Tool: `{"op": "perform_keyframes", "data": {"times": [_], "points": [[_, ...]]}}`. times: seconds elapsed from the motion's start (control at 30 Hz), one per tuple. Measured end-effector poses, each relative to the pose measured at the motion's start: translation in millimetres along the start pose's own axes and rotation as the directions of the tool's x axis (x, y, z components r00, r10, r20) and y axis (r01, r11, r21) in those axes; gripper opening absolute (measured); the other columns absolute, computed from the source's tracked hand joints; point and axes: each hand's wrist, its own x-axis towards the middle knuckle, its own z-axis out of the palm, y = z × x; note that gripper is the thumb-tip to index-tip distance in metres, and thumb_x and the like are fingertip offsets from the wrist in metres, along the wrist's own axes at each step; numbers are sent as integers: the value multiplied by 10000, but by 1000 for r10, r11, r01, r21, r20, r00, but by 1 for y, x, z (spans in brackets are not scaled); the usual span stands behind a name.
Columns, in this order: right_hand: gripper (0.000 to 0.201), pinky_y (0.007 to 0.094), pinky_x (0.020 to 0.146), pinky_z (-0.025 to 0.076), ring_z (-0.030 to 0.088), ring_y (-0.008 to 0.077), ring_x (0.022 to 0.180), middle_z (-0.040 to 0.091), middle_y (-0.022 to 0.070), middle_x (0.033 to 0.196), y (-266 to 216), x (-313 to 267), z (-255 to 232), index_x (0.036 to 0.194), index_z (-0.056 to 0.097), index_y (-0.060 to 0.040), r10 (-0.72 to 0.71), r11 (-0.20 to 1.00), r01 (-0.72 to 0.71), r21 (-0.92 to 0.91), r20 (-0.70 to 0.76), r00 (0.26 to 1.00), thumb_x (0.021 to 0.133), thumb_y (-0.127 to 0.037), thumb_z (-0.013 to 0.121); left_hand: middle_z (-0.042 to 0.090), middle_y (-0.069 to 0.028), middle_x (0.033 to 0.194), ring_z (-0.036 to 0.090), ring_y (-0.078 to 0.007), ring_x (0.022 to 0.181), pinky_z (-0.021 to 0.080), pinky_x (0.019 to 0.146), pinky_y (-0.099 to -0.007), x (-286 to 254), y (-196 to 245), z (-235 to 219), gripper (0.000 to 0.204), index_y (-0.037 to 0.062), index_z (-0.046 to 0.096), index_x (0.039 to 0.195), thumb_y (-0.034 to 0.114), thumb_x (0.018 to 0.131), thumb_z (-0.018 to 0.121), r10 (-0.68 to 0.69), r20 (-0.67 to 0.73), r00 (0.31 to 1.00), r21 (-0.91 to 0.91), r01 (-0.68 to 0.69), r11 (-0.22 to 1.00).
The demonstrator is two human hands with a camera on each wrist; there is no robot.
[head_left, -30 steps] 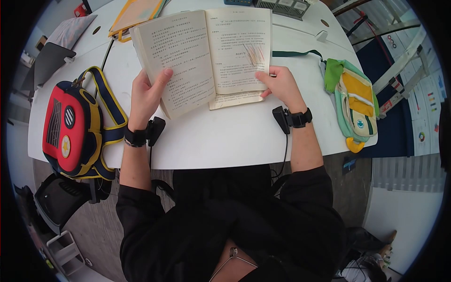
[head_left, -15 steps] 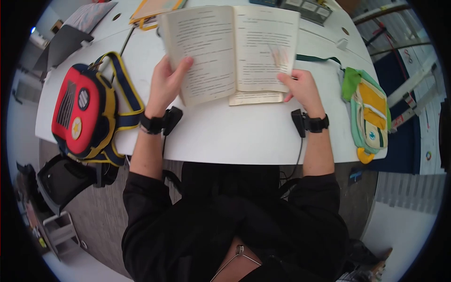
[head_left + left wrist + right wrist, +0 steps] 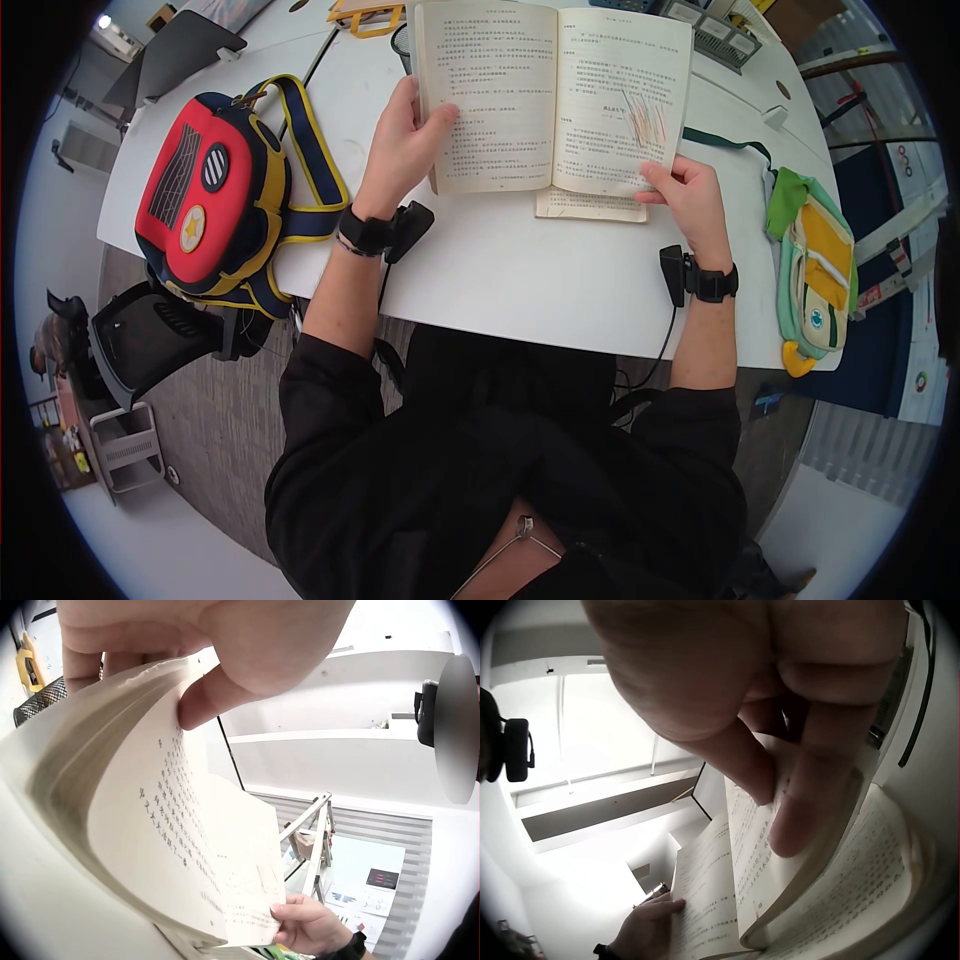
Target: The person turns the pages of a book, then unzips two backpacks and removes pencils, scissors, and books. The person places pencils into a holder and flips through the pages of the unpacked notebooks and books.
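Observation:
An open book [image 3: 490, 110] with printed text and coloured scribbles on its right page is held up over the white table. My left hand [image 3: 405, 145] grips its left edge, thumb on the page and fingers behind, as the left wrist view [image 3: 210, 645] also shows. At the lower right corner my right hand [image 3: 690, 195] pinches the page edge between thumb and fingers; in the right wrist view this hand [image 3: 772, 697] is close up. Beneath the held book lies another open book [image 3: 855, 885], its lower edge showing in the head view.
A red and navy backpack [image 3: 215, 190] lies left on the white table [image 3: 500, 270]; a green and yellow bag [image 3: 815, 260] lies at the right edge. Behind are a grey basket [image 3: 725, 40], a yellow-edged folder [image 3: 365, 15] and a mesh cup [image 3: 402, 45]. A black chair [image 3: 150, 340] stands lower left.
The head view has shifted, so the table, bags and book appear farther right. The held book's left side has swung round and lies flatter to the view; both hands keep their hold.

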Motion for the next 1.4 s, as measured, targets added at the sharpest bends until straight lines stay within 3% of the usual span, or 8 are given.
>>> {"op": "perform_keyframes", "data": {"times": [0.17,1.4], "points": [[269,227,653,551,666,128,706,698,121,908,2,0,-1,1038,658,97,-40,999,40,-25,4,999,887,-125,638,647,-148,1036,630,-155,924,498,823,-285,-2,5,2,395,-68,432,1238,133,931,577,-28,-39,999,-85,24,996],[257,221,640,540,667,129,694,694,113,874,2,0,-1,1010,663,95,-60,997,59,-43,-7,998,887,-130,644,660,-174,1003,636,-160,905,509,807,-287,-1,4,3,425,-43,367,1233,135,919,592,-55,-60,997,-74,50,996]]}}
